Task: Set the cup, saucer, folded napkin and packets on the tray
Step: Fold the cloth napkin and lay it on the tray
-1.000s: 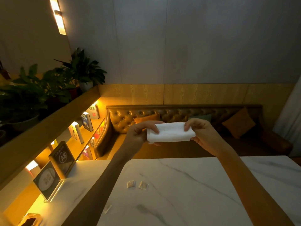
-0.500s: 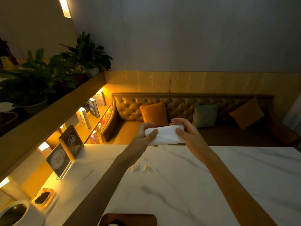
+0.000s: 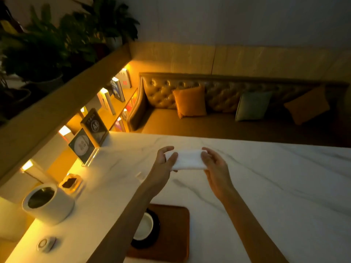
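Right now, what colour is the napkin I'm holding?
White, plain with no pattern; the napkin shows best in the head view, held between both hands.

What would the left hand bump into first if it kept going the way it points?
Probably nothing on the table: the left hand, holding the napkin, points toward the far edge and the sofa. Depth is unclear.

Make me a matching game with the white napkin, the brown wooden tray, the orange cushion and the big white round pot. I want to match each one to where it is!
Things:
1. white folded napkin
2. brown wooden tray
3. orange cushion
4. big white round pot

Places:
A. on the tufted sofa
B. at the left edge of the marble table, by the glowing shelf
C. held between the left hand and right hand
D. on the table near the person, holding a cup on a dark saucer

Pairs: 1-C, 2-D, 3-A, 4-B
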A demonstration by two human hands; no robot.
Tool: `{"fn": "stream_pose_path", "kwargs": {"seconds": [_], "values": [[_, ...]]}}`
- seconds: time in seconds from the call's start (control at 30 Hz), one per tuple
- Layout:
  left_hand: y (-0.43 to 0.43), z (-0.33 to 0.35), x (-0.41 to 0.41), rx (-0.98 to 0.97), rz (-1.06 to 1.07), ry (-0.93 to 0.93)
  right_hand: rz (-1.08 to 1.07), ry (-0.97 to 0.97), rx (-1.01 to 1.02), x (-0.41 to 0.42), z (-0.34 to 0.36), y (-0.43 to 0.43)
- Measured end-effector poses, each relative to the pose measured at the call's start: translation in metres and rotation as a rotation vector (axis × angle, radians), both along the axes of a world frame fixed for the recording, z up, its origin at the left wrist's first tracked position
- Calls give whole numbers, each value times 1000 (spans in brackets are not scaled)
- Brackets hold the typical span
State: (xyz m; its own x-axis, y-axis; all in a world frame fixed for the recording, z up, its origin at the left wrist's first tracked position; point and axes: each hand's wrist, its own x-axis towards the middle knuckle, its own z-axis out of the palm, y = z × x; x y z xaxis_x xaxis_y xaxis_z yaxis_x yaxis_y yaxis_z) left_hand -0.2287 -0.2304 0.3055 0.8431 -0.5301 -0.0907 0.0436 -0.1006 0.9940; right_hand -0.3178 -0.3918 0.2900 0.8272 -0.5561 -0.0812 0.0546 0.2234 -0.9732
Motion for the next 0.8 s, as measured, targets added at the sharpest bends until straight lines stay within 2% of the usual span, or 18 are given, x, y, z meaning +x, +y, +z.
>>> {"fn": "stream_pose_path", "kwargs": {"seconds": [0.17, 0.33, 0.5, 0.6, 0.8], "values": [[58, -87, -32, 137, -134, 351, 15, 281, 216, -56, -89, 32], [98, -162, -75, 269, -79, 555, 254, 501, 450, -114, -156, 57], [114, -211, -101, 330, -100, 755, 272, 678, 442, -137, -203, 68], [108, -240, -108, 418, 16, 698, 227, 795, 359, -135, -230, 74], [88, -285, -106, 619, 130, 440, 88, 858, 113, -113, -283, 87]]}}
